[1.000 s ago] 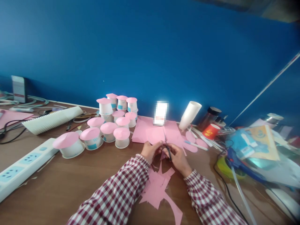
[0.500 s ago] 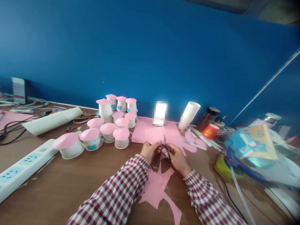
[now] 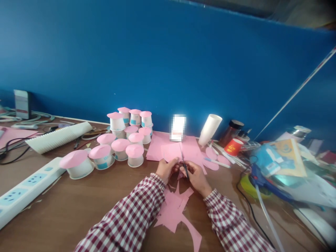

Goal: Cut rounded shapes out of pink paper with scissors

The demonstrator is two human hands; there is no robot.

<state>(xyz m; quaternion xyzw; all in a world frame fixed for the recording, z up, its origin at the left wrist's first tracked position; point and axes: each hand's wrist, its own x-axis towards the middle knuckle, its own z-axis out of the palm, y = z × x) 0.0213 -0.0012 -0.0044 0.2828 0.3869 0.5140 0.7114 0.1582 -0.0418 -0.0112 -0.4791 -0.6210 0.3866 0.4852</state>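
Note:
My right hand (image 3: 196, 175) is closed around dark-handled scissors (image 3: 185, 169), whose thin blades point away from me over the pink paper. Close beside it, my left hand (image 3: 168, 170) pinches a piece of pink paper (image 3: 172, 151) at its near edge, next to the blades. That piece overlaps pink sheets (image 3: 153, 150) lying behind it, so its outline is hard to make out. Below my hands, pink paper scraps (image 3: 172, 210) lie in a pile on the brown table (image 3: 105, 206).
To the left stand several white paper cups (image 3: 103, 162) with pink paper tops, some stacked, beside a power strip (image 3: 28, 185). A lit phone (image 3: 178, 127) leans on the blue wall. Rightward are a white tube (image 3: 210, 127), a red cup (image 3: 233, 147), and a blue glue gun (image 3: 270, 185).
The whole view has shifted slightly. My hands stay close together, and the scissors have turned a little, their blades tilting slightly further left against the paper.

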